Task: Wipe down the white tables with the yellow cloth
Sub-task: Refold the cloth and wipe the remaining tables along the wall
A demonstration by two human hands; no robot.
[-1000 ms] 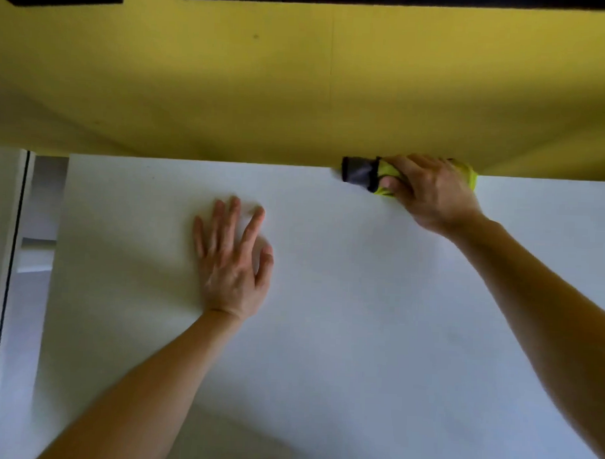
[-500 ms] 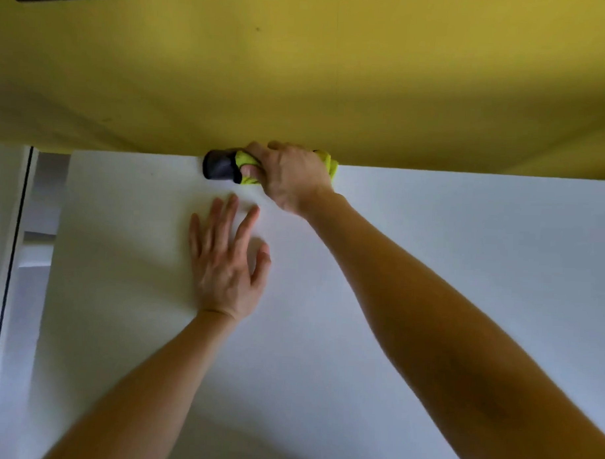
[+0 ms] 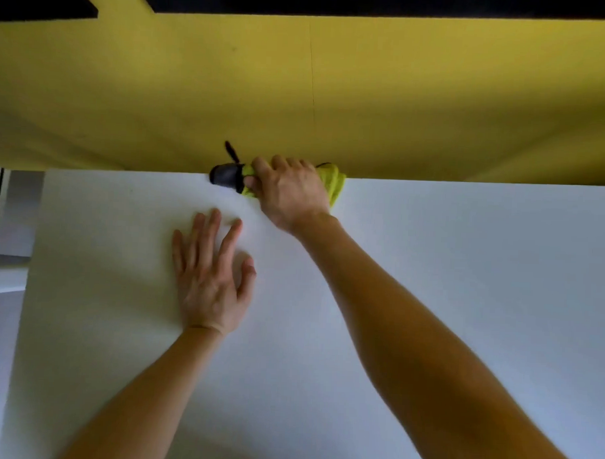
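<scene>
A white table top [image 3: 463, 286], smooth and matt with an even, laminate-like finish, meets a yellow panel [image 3: 196, 88] that is equally matt and flat, broken by one thin vertical seam. The yellow cloth [image 3: 337, 186] bunched at the table's far edge looks soft and fuzzy, like microfibre. A dark piece [image 3: 225, 177] at its left end appears smoother, with a faint sheen.

The yellow panel [image 3: 299, 92] blocks the table's [image 3: 481, 270] far edge. The left hand [image 3: 210, 281] lies flat mid-table; the right hand [image 3: 288, 194] and cloth [image 3: 336, 186] sit just beyond, at the panel; open tabletop spreads rightward.
</scene>
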